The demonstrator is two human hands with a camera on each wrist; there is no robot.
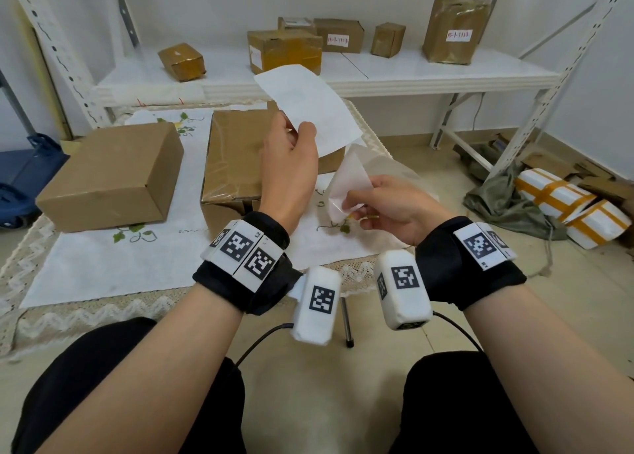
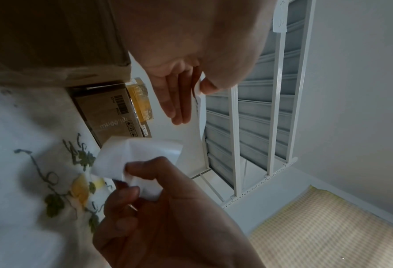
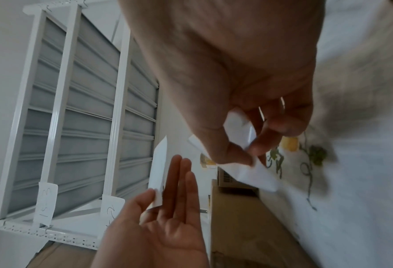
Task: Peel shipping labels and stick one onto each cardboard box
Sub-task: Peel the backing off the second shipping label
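Note:
My left hand is raised over the table and pinches a white shipping label by its lower edge, thumb against straight fingers. In the left wrist view the label hangs edge-on from that hand. My right hand grips the crumpled backing paper, apart from the label. In the right wrist view its fingers curl round the backing paper. Two cardboard boxes stand on the cloth: a plain one at left and a taped one just behind my left hand.
The low table carries a white embroidered cloth with a lace edge. A white shelf behind holds several taped boxes, two with labels. White wrapped parcels lie on the floor at right. A blue cart stands at left.

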